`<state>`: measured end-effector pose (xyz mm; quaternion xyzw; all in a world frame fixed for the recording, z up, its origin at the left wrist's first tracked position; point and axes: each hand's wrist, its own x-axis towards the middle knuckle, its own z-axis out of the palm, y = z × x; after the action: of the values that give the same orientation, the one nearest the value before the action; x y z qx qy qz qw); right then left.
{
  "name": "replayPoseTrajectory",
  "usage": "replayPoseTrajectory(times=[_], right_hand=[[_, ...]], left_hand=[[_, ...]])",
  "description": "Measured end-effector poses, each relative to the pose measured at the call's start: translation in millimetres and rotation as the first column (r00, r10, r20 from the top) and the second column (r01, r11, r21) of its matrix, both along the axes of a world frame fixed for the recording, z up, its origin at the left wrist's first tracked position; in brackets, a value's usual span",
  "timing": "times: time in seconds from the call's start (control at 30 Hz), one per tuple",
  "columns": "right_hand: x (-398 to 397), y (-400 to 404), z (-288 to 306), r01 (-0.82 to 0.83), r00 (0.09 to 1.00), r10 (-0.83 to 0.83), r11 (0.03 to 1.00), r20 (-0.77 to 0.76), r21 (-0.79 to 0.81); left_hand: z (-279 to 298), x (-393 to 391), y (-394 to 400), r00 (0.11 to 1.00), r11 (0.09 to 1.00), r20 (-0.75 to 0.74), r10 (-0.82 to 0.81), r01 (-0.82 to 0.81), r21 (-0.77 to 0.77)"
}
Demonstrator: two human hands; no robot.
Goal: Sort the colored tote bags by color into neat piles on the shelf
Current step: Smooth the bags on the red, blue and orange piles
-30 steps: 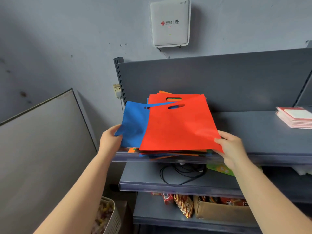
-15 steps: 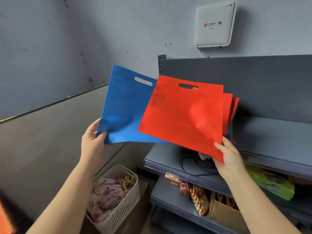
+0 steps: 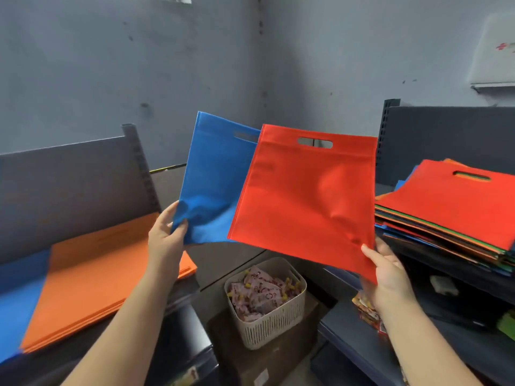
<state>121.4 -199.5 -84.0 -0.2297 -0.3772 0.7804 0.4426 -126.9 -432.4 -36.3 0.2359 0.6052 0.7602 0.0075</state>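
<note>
Blue flat fabric tote bag (image 3: 214,185) pinched by left hand (image 3: 164,240); right hand (image 3: 390,271) pinches red flat fabric tote bag (image 3: 306,196), both above white slatted plastic basket (image 3: 267,305).

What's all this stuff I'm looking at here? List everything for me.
blue bag: one, blue, held up in the air, left of centre, partly behind the red bag
red bag: one, red, held up in the air, centre
mixed stack: one pile of many bags, red on top, on the right shelf
orange pile: one, orange, on the left shelf
blue pile: one, blue, at the far left edge
basket: one, cream, on a brown box on the floor, filled with small packets
wall box: one, white, on the wall at upper right
left hand: grips the blue bag's lower corner
right hand: pinches the red bag's lower corner
</note>
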Motion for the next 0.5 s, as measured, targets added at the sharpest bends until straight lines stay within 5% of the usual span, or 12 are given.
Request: replayPoseTrajectory(times=[0.5], right_hand=[[-109.2, -172.6, 12.5, -0.305, 0.952, 0.304, 0.952, -0.041, -0.013]], left_hand=[[-3.6, -14.6, -241.7, 0.974, 0.973, 0.035, 0.223, -0.224, 0.049]])
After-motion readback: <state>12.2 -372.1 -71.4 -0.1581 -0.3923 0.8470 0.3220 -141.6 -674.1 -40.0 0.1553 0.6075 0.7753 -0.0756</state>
